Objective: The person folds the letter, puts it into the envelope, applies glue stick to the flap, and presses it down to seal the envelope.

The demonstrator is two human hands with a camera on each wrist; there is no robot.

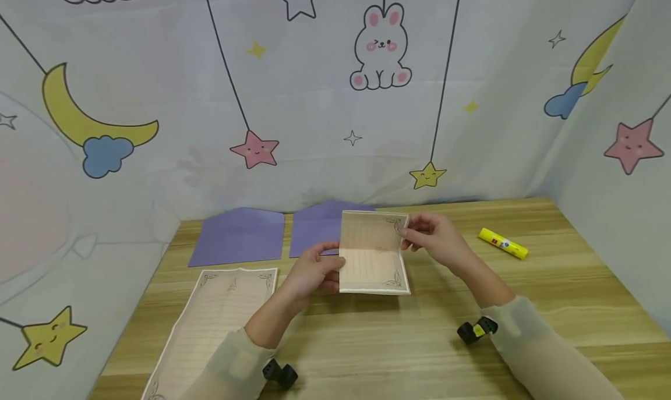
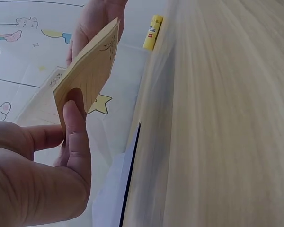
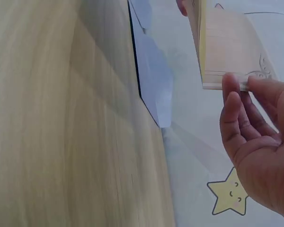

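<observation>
A folded sheet of lined letter paper point(image 1: 371, 260), cream with ornate corners, is held up above the table by both hands. My left hand point(image 1: 313, 272) pinches its left edge, the thumb on the inner face, as the left wrist view shows. At the upper right edge, my right hand point(image 1: 435, 237) pinches the paper between thumb and fingers; its grip also appears in the right wrist view, where the folded paper point(image 3: 232, 45) stands partly opened along its crease. A larger sheet of the same letter paper point(image 1: 225, 307) lies flat at left, partly covered by my left forearm.
Two purple envelopes lie along the back: the left envelope point(image 1: 238, 237) in full view, the right envelope point(image 1: 314, 228) partly behind the held paper. A yellow glue stick point(image 1: 503, 243) lies at right on the wooden table point(image 1: 398, 347). A printed curtain point(image 1: 314, 97) hangs behind.
</observation>
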